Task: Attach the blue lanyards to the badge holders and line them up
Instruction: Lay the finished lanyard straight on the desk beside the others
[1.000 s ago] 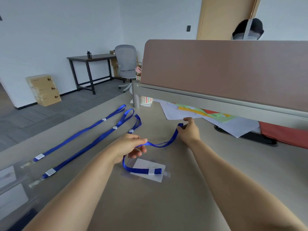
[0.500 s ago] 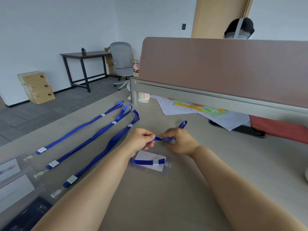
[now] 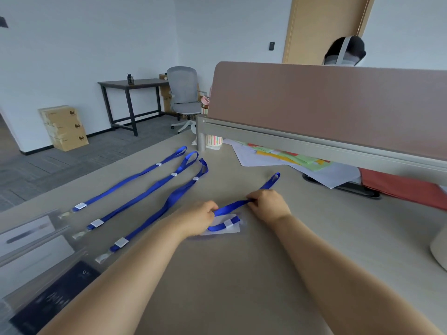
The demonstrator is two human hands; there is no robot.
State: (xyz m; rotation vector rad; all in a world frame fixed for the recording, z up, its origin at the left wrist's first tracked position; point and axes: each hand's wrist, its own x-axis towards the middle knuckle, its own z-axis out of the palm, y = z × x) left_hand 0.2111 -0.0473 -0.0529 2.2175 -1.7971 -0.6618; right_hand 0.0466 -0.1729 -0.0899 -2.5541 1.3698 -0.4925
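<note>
A blue lanyard point(image 3: 232, 205) stretches between my two hands over the beige desk point(image 3: 242, 274). My left hand point(image 3: 200, 217) pinches it near its clip end, and my right hand point(image 3: 267, 204) pinches it farther up; its loop point(image 3: 273, 180) lies beyond my right hand. Its lower end doubles back over a clear badge holder point(image 3: 227, 230) lying flat under my left hand. Three more blue lanyards point(image 3: 135, 177) point(image 3: 150, 194) point(image 3: 167, 204) lie side by side on the left, each ending at a clear badge holder point(image 3: 31, 229) near the desk's left edge.
A brown divider panel point(image 3: 326, 105) on a grey rail crosses the back of the desk, with loose papers point(image 3: 290, 160) and a striped cup point(image 3: 214, 141) beneath it. A red folder point(image 3: 406, 187) lies at the right. A person's head shows behind the divider. A pale object point(image 3: 439, 247) sits at the right edge.
My right hand came back from the far loop and took the strap near my left hand. Both hands now hold it taut over the badge holder, and the view has shifted slightly.
</note>
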